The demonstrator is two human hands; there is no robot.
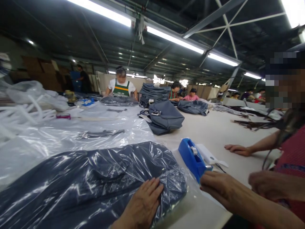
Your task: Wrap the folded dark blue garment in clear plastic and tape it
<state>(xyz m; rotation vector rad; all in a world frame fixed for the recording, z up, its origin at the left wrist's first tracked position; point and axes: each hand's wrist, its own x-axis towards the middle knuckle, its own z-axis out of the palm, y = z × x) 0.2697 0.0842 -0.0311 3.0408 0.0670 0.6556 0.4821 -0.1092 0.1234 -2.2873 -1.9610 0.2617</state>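
Hands flat: bagged garment (95, 181), tape dispenser (192, 158) (blue)

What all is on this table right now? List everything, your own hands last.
bagged garment: 1, dark blue in clear plastic, near left
tape dispenser: 1, blue, right of it
loose plastic bags: several, clear, left
folded garments: 1 pile, dark blue, centre
garment stack: 1, dark blue, far centre
dark straps: a scatter, far right
co-worker's hand: 1, flat on table, right
left hand: pressing on bagged garment
right hand: at tape dispenser
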